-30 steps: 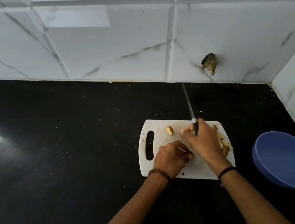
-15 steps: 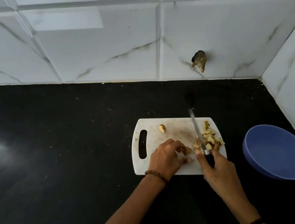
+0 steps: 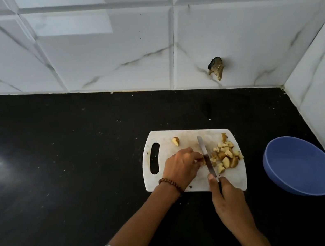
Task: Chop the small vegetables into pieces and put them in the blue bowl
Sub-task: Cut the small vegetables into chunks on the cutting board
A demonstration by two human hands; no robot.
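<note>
A white cutting board (image 3: 184, 138) lies on the black counter. On its right side sits a pile of chopped yellow-brown vegetable pieces (image 3: 227, 155). One small piece (image 3: 175, 141) lies alone near the board's handle slot. My left hand (image 3: 181, 168) pinches a small vegetable against the board, mostly hidden under its fingertips. My right hand (image 3: 228, 200) grips a knife (image 3: 207, 158) by its handle, index finger along the spine, with the blade down beside my left fingertips. The blue bowl (image 3: 299, 166) stands to the right of the board; I see nothing in it.
White marble-look tiled walls close the counter at the back and on the right, just beyond the bowl. A chipped hole (image 3: 216, 67) marks the back wall. Small crumbs speckle the black counter (image 3: 68, 172).
My right hand pulled back toward me, baring the chopped pile, and then brought the knife left until its blade stands at my left fingertips. The left hand has stayed on the board.
</note>
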